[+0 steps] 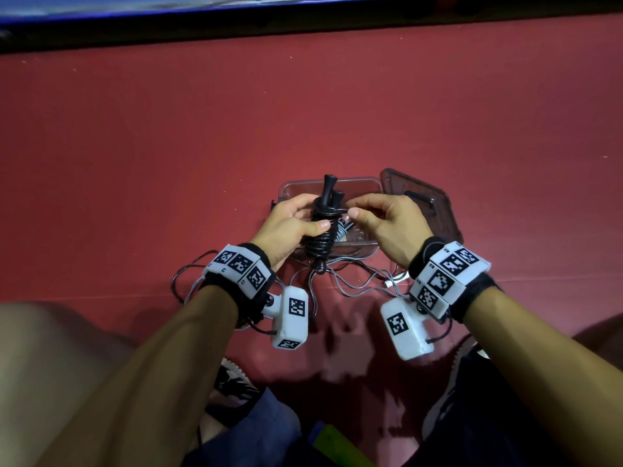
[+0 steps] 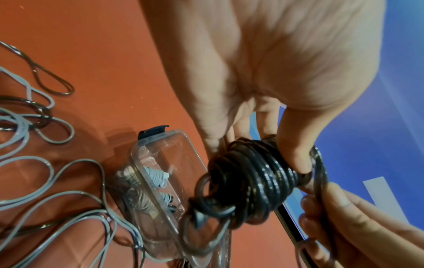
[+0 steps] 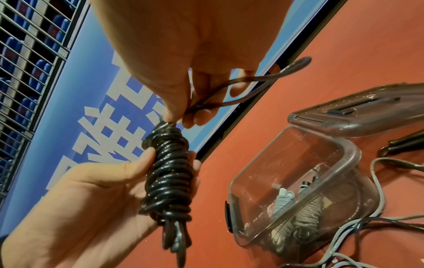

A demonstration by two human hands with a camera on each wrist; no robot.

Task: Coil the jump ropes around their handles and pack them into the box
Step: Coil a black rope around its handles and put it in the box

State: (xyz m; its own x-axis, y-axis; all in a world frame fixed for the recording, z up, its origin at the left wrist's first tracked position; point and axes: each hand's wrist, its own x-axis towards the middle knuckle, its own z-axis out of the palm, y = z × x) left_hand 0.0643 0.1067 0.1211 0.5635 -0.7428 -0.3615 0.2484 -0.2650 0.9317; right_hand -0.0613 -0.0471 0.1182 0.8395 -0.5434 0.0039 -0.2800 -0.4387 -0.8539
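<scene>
Fingers of the left hand (image 1: pixel 289 227) wrap the coiled black jump rope (image 1: pixel 322 230) above the clear box (image 1: pixel 362 184), steadying it while the right hand (image 1: pixel 387 220) pinches its last loop (image 3: pixel 263 81), seemingly for tucking.

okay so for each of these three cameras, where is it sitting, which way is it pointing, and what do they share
Head: worn high, looks down at both hands, forearms and knees over the red floor.
Left wrist: looks along the left hand at the black rope coil.
Right wrist: looks along the right hand, toward the blue board.
Shared: coil, clear box.
</scene>
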